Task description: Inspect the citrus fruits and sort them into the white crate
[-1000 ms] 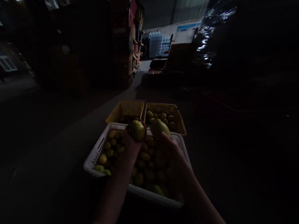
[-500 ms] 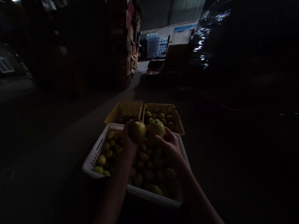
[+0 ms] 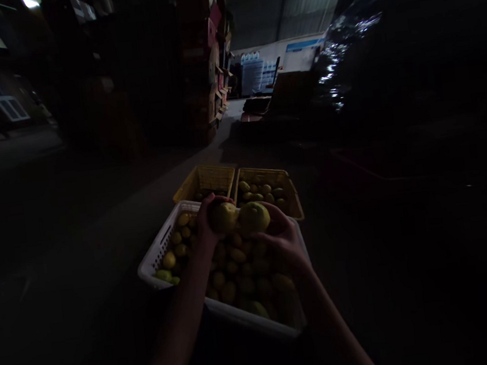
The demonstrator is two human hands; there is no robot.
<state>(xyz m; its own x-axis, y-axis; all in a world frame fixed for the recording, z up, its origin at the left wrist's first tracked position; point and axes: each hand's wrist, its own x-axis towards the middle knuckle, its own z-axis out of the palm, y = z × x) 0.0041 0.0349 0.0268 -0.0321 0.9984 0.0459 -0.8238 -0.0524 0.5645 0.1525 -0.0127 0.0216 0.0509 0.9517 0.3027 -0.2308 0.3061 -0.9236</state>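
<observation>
My left hand is closed around a yellowish lemon, its fingers wrapping the far side. Close beside it, a greener lemon sits in my right hand, gripped from the right with the thumb below. Both fruits are held side by side above a white plastic crate. Many yellow and green lemons fill that crate, partly covered by my forearms. Whether the two held lemons touch each other, I cannot tell in this dim light.
Behind the white crate stand a left yellow crate with some fruit low inside and a right yellow crate holding more lemons. Stacked cardboard boxes rise farther back. Shiny plastic wrap hangs at the right. The floor is very dark.
The right-hand lemon has been turned and lowered slightly, and the right fingers now reach farther over its top. The left hand still holds its lemon. The whole view has shifted slightly.
</observation>
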